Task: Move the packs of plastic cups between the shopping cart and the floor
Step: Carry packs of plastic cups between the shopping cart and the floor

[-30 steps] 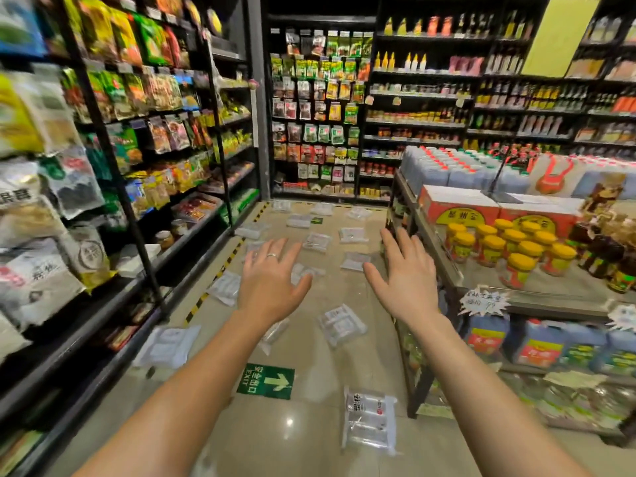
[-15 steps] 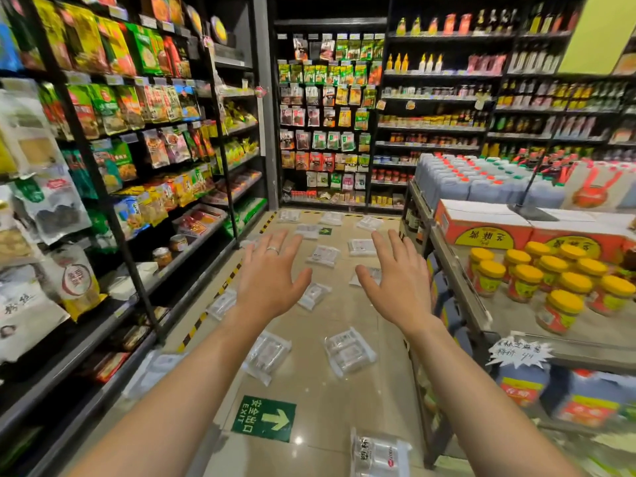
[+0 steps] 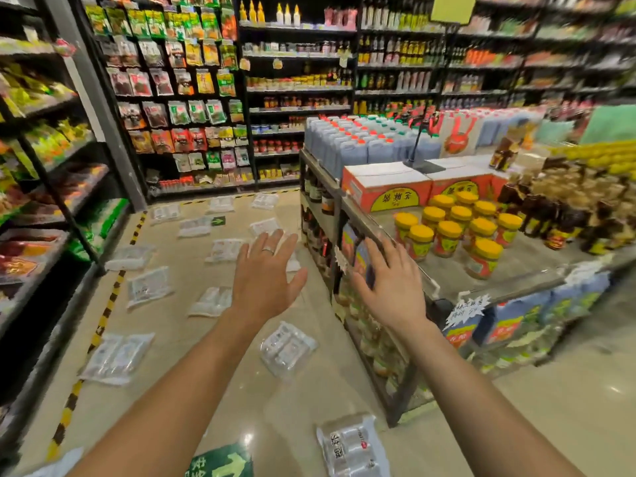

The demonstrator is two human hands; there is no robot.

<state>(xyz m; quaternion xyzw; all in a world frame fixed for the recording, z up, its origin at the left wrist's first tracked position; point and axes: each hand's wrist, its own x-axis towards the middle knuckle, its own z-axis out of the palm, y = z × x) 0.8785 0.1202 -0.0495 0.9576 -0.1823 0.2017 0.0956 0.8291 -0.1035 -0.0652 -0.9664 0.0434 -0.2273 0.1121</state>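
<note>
In the head view, many packs of plastic cups (image 3: 287,349) lie flat all over the floor (image 3: 192,356). The near pack (image 3: 351,445) is next to the green arrow sign (image 3: 220,463), and the far packs (image 3: 220,204) are just in front of the back shelves (image 3: 192,98). No shopping cart can be seen.

The left hand (image 3: 265,280) and the right hand (image 3: 392,287) are both held out in the air with fingers spread wide. They hold nothing and touch no pack. On the right is the stand (image 3: 537,266) with the yellow-lid jars (image 3: 447,235).

If the packs were meant to go down on the floor, I think most of that is done. If they must go back in the cart, nearly all of it is left. I cannot tell which
</note>
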